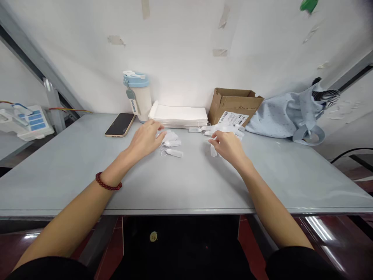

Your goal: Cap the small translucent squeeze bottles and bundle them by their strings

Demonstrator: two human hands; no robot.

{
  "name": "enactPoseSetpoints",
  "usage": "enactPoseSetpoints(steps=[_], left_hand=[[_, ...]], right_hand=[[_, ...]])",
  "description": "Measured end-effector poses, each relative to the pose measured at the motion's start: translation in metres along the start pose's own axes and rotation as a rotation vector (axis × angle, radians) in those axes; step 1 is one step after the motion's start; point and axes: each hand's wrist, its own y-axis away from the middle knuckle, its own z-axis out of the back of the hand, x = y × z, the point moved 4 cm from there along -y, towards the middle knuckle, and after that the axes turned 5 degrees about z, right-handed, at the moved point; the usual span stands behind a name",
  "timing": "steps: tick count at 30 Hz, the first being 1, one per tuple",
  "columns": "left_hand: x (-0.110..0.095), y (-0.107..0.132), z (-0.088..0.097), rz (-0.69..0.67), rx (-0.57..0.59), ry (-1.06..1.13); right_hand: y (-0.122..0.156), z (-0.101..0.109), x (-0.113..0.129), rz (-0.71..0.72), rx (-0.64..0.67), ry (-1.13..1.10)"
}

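Small translucent white tags with thin string loops lie in two groups on the grey table (180,182). My left hand (147,136) hovers at the left group, thumb and forefinger apart and nothing visible between them. Just by its fingertips lie two separate tags, an upper tag (173,143) and a lower tag (174,153). My right hand (229,146) is closed in a pinch in front of the right-hand pile of tags (230,127). A hanging tag (213,151) shows below its thumb; the fingers partly hide where it is gripped.
Behind the tags lies a stack of white paper or envelopes (180,112). Left of it stand a tumbler (141,99) with a blue lid and a phone (120,125) lying flat. To the right are an open cardboard box (237,105) and a light-blue cloth bag (282,114).
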Motion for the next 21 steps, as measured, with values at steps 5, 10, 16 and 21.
enactPoseSetpoints(steps=[5, 10, 16, 21], left_hand=[[-0.018, 0.01, -0.013, -0.163, 0.403, 0.189], [-0.016, 0.014, -0.029, -0.196, 0.511, 0.083], [-0.015, 0.013, -0.033, -0.136, 0.385, -0.142], [-0.016, 0.012, -0.028, -0.095, 0.324, -0.136]], right_hand=[[0.001, -0.005, 0.004, -0.03, 0.142, 0.154], [-0.001, -0.01, 0.008, 0.015, 0.204, 0.212], [0.001, -0.015, 0.014, 0.151, 0.27, 0.061], [0.002, -0.013, 0.012, 0.091, 0.235, 0.122]])
